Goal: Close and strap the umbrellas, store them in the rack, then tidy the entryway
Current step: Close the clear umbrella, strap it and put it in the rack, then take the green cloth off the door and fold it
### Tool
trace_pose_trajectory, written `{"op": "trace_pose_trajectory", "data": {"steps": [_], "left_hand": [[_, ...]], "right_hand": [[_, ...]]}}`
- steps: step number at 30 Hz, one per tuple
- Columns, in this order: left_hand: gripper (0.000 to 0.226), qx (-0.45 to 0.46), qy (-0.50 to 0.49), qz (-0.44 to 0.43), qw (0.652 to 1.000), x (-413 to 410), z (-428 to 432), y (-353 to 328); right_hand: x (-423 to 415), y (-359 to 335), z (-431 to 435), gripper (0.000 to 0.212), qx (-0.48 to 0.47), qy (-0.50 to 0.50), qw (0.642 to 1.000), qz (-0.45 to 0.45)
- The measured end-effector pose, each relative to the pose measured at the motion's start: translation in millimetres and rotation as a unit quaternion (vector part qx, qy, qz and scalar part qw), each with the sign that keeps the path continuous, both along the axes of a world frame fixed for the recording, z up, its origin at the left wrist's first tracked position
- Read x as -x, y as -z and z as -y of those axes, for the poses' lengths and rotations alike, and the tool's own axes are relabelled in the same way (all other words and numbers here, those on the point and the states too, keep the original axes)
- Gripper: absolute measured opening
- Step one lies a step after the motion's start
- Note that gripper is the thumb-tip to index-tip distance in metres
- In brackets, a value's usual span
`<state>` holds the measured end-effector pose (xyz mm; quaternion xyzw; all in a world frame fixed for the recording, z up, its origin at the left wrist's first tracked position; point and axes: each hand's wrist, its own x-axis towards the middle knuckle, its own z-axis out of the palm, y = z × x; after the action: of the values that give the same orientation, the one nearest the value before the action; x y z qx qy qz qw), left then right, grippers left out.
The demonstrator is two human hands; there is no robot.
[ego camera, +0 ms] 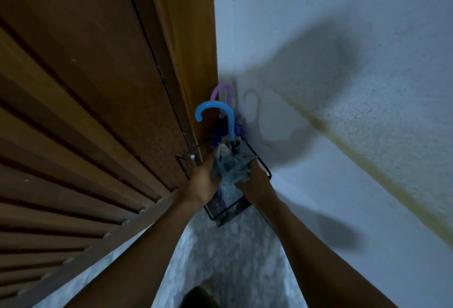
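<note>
A black wire umbrella rack (263, 166) stands on the floor in the corner between the wooden door and the white wall. Two closed umbrellas stand in it. One has a blue hooked handle (215, 111) and pale blue-grey folded fabric (229, 168). Behind it rises the purple hooked handle (220, 90) of the other umbrella. My left hand (202, 179) presses on the left side of the blue umbrella's fabric. My right hand (256, 181) wraps the fabric from the right, at the rack's rim. Both arms reach down from the bottom of the view.
A brown wooden door (98, 111) with slats fills the left. A white textured wall (343, 87) with a yellowish stripe runs on the right. Speckled grey floor (232, 246) lies between them. A dark object (198, 298) shows at the bottom edge.
</note>
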<state>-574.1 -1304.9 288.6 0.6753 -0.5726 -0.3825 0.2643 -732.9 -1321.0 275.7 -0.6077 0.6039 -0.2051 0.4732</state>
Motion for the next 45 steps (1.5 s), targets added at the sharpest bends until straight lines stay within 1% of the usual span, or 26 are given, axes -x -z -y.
{"op": "trace_pose_trajectory", "data": {"steps": [1,2,3,5,6,8,10,11,13,15,17,19,20,21,24,25,26,28,30,32,33,34,37,39,41,45], "left_hand": [[0.064,0.005,0.004,0.012,1.000,-0.8,3.2,10.4],[0.055,-0.010,-0.003,0.013,1.000,3.0,4.6,14.7],[0.050,-0.013,0.026,0.036,0.999,4.6,4.3,20.1],[0.046,-0.008,0.049,0.038,0.998,5.2,1.9,27.8],[0.044,0.005,0.029,0.044,0.999,6.2,3.0,28.6],[0.044,0.018,0.014,0.043,0.999,7.1,7.0,32.4],[0.038,0.035,0.010,0.046,0.998,9.9,6.3,28.4],[0.037,0.038,0.008,0.028,0.999,11.3,6.0,26.8],[0.037,0.064,-0.002,0.008,0.998,14.6,5.2,25.9],[0.044,0.083,0.002,-0.018,0.996,19.3,3.5,26.4],[0.050,0.051,0.010,-0.029,0.998,23.9,6.0,32.2],[0.045,0.002,0.008,0.019,1.000,23.0,11.9,39.3],[0.042,-0.020,0.010,0.042,0.999,21.5,15.3,41.3],[0.044,-0.040,0.020,0.047,0.998,19.3,17.9,41.2],[0.070,-0.063,0.044,0.030,0.997,14.0,17.9,26.1],[0.072,-0.056,0.039,0.036,0.997,11.7,16.1,16.8],[0.072,-0.047,0.031,0.044,0.997,9.0,13.6,6.5],[0.064,-0.041,0.010,0.044,0.998,4.6,6.0,-20.0],[0.054,-0.042,-0.005,0.039,0.998,2.5,-6.8,-58.9],[0.043,-0.052,-0.014,0.032,0.998,-0.3,-23.1,-107.8],[0.038,-0.055,-0.022,0.026,0.998,-2.1,-33.7,-136.7],[0.033,-0.052,-0.030,0.018,0.998,-5.6,-44.6,-165.3],[0.032,-0.040,-0.067,0.010,0.997,-22.1,-81.7,-248.5],[0.028,-0.018,-0.083,0.020,0.996,-34.4,-110.5,-307.9],[0.022,0.003,-0.100,0.030,0.995,-49.9,-139.6,-359.2],[0.004,0.063,-0.140,0.074,0.985,-93.0,-205.2,-449.4]], "right_hand": [[-1.1,2.3,0.1,0.053,0.005,-0.007,1.000,0.014],[-1.9,3.1,0.7,0.051,0.014,-0.015,1.000,0.020],[-2.5,4.9,1.5,0.051,0.018,-0.032,0.999,0.019],[-1.8,4.3,3.2,0.053,0.019,-0.061,0.998,0.005],[-1.3,4.0,4.1,0.055,0.020,-0.062,0.998,0.001],[1.4,8.1,4.9,0.051,0.022,-0.040,0.999,0.020],[3.1,10.2,1.2,0.035,0.036,0.007,0.999,0.032],[4.3,12.7,-0.1,0.028,0.057,0.036,0.997,0.028],[6.2,19.4,-1.5,0.025,0.087,0.065,0.994,0.028],[7.6,20.6,-4.5,0.022,0.076,0.064,0.995,0.029],[9.8,20.6,-6.2,0.020,0.067,0.060,0.995,0.032],[12.2,19.4,-6.0,0.026,0.052,0.056,0.996,0.039],[12.8,15.9,-6.1,0.033,0.047,0.057,0.996,0.051],[13.5,10.9,-6.5,0.042,0.039,0.063,0.996,0.056],[15.5,-2.0,-9.8,0.069,0.028,0.087,0.994,0.056],[16.3,-8.9,-12.2,0.075,0.030,0.093,0.994,0.047],[17.2,-17.2,-15.1,0.079,0.028,0.103,0.993,0.044],[19.0,-46.0,-21.3,0.079,0.024,0.118,0.992,0.045],[19.7,-83.8,-26.7,0.066,0.042,0.106,0.993,0.017],[17.7,-129.3,-32.2,0.049,0.071,0.075,0.995,-0.017],[15.5,-153.3,-35.0,0.044,0.084,0.053,0.995,-0.031],[12.3,-179.3,-39.3,0.041,0.090,0.030,0.995,-0.040],[-2.6,-267.4,-62.0,0.039,0.112,-0.032,0.992,-0.039],[-17.4,-326.3,-82.5,0.039,0.137,-0.066,0.988,-0.031],[-35.2,-374.8,-104.0,0.039,0.164,-0.097,0.982,-0.001],[-78.5,-458.7,-147.1,0.038,0.153,-0.176,0.970,0.072]]}}
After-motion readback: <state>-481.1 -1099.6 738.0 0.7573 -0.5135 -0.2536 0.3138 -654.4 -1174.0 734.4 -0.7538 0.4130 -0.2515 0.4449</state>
